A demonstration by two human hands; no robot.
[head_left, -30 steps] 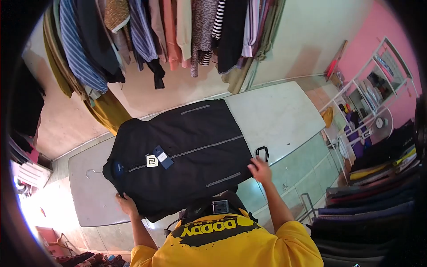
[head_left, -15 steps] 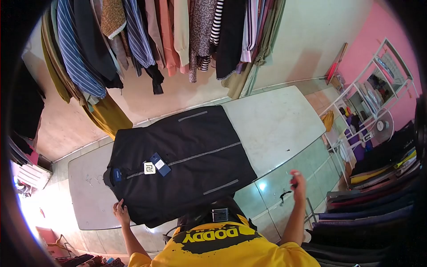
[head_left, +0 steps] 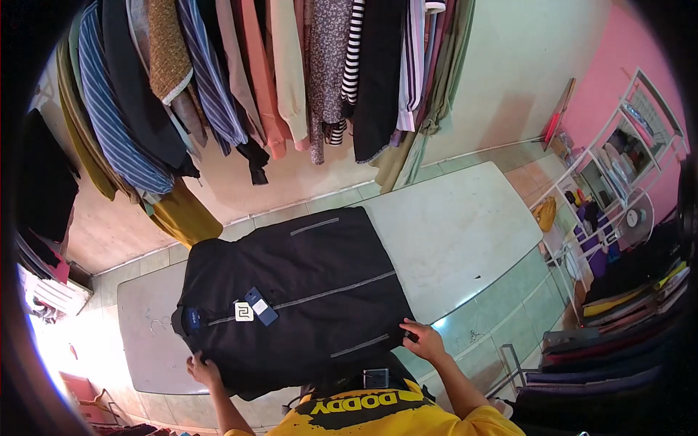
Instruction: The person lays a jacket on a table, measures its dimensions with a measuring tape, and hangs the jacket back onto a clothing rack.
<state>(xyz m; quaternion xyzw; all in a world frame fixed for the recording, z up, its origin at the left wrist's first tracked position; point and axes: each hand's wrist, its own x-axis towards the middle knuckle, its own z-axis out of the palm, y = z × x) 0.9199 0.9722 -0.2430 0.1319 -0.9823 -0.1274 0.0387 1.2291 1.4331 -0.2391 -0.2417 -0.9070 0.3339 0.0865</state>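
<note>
And there's the jacket (head_left: 298,265) on the board (head_left: 465,232), two o'clock from the left hand (head_left: 205,371) near its collar (head_left: 180,327), lengthwise towards two-thirty, right hand (head_left: 424,342) at the hem (head_left: 399,298), either hand's pinch impossible to tell

Harsh white light burns out the left edge of the frame, below its middle, while the clothes (head_left: 596,385) at lower right sink into near-black. Glare glints on the floor tiles (head_left: 502,312) beside the surface (head_left: 451,225). A soft shadow darkens the wall (head_left: 538,43), upper right. The jacket (head_left: 305,254) loses fold detail. Wide-lens distortion bends lines; black vignetting rounds the corners.
</note>
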